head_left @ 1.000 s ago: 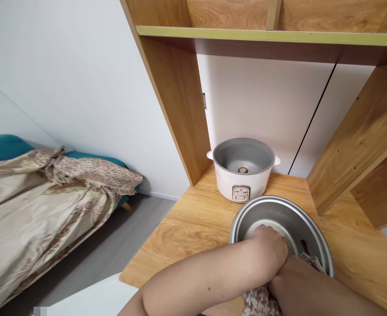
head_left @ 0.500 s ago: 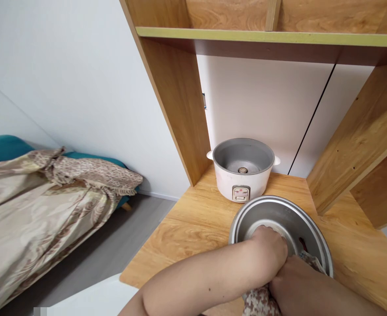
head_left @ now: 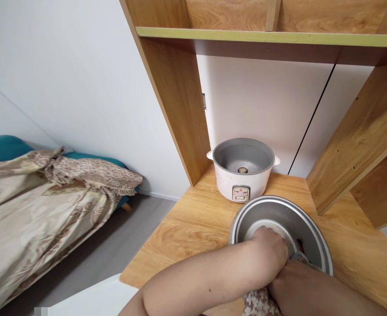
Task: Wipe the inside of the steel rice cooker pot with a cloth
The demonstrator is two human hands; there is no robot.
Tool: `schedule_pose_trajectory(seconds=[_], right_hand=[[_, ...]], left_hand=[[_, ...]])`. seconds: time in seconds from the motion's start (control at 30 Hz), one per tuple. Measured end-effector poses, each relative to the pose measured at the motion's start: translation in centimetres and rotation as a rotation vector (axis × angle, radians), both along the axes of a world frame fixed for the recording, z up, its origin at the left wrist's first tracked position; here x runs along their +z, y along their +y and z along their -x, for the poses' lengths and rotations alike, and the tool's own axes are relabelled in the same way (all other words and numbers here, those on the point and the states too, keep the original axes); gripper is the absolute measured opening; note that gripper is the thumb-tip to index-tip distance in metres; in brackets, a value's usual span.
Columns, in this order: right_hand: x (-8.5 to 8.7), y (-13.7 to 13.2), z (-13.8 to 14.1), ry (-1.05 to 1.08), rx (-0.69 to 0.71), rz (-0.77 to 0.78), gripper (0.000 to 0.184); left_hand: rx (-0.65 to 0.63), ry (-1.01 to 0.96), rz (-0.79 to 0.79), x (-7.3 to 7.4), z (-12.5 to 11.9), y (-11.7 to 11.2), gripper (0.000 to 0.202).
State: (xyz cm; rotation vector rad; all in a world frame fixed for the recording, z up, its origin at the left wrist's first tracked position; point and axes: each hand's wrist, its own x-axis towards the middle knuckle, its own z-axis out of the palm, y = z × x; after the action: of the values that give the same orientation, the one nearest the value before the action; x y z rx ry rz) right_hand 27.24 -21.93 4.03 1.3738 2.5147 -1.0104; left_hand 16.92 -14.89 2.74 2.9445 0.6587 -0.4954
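A metal inner pot stands on the wooden tabletop, tilted in view, its rim facing me. Down inside it is my left hand, knuckles up and fingers curled under, their tips hidden. My right hand crosses close beside it at the near side of the pot; its fingers are out of sight behind the left hand and wrist. A crumpled checked piece, cloth or bag, shows by the right wrist, with a small dark red bit near it. Patterned brown-and-white fabric lies below my wrists.
Behind the pot sits a white rice cooker body, lidless, its grey well showing. Wooden uprights and a yellow-edged shelf frame the tabletop. At left is a sofa draped with a patterned cover. A white surface lies front left.
The checked piece by my right wrist has shifted slightly and shows less. My right wrist has moved a little; the left hand, pot and cooker stay nearly where they were.
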Motion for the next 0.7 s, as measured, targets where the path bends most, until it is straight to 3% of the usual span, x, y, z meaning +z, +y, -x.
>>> schedule_pose_trajectory(seconds=[0.23,0.4,0.57,0.7], right_hand=[[2.6,-1.2,0.0,0.048,-0.142,0.061,0.045],[3.1,-0.9,0.3,0.025,-0.146,0.102,0.045],[2.9,-0.9,0.0,0.025,-0.124,0.090,0.041],[1.4,-0.8,-0.4,-0.026,-0.057,0.008,0.034]], left_hand=[[0.011,-0.010,0.013,-0.2,0.0,0.1,0.029],[0.007,-0.012,0.015,0.2,-0.1,0.1,0.026],[-0.029,0.014,0.022,2.5,1.0,-0.1,0.023],[-0.092,0.015,0.082,5.2,2.9,0.3,0.022]])
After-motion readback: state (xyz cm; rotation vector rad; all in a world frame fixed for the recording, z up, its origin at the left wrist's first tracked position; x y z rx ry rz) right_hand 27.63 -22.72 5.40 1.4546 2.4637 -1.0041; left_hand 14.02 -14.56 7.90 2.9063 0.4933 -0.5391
